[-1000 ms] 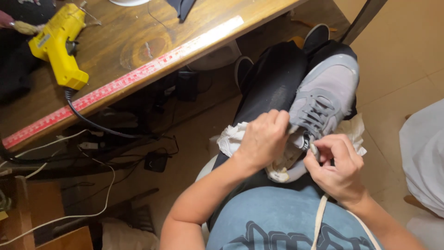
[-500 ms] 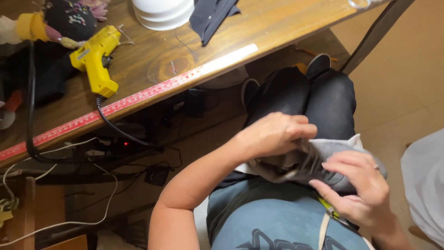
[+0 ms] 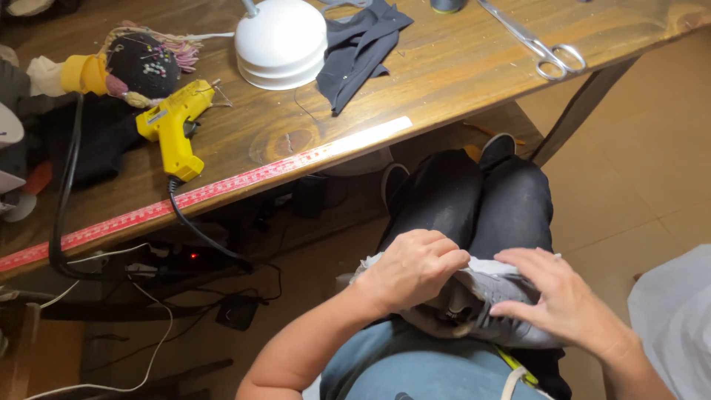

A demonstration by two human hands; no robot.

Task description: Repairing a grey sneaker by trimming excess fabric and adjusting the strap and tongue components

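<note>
Both hands are down on the lap here. The left hand (image 3: 415, 270) is curled over the top of a grey sneaker (image 3: 489, 311), fingers bent and clamped on it along with a bit of white cloth (image 3: 370, 263) that pokes out under the knuckles. The right hand (image 3: 563, 300) lies flat on the same shoe with the fingers spread and pointing left, so it's open, pressing rather than gripping. The sneaker sits across the thighs, on dark trousers (image 3: 474, 196), close to the body and just under the edge of the worktop (image 3: 459, 67).

Farther out, up on the wood: a red measuring tape (image 3: 148, 215) runs along the near edge, a yellow glue gun (image 3: 174, 126) lies at the left with its black cord dropping off the edge, and beside that is a dark pincushion (image 3: 144, 67) full of pins. A white round lamp base (image 3: 281, 44) stands in the middle, touching a dark piece of fabric (image 3: 355, 44) to its right. Silver scissors (image 3: 537, 41) lie far right.
</note>
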